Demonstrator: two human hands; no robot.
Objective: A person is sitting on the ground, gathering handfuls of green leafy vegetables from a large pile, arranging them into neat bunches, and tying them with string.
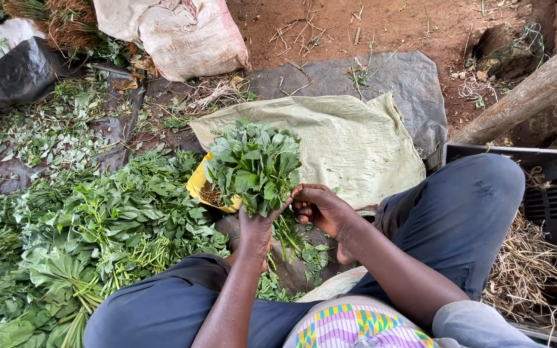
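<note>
Green leaf bunch (256, 164), yellow tub (202, 187)

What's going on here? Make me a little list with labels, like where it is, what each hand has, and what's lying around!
place: outdoors, on bare reddish earth
left hand: gripped around the stems of a bunch of green leaves, held upright
right hand: fingers at the bunch's stems, beside the left hand
under the bunch: yellow container
ahead: pale green woven sack spread flat on a grey sheet
to the left: heap of leafy greens
to the right: black plastic crate, dry grass
</note>
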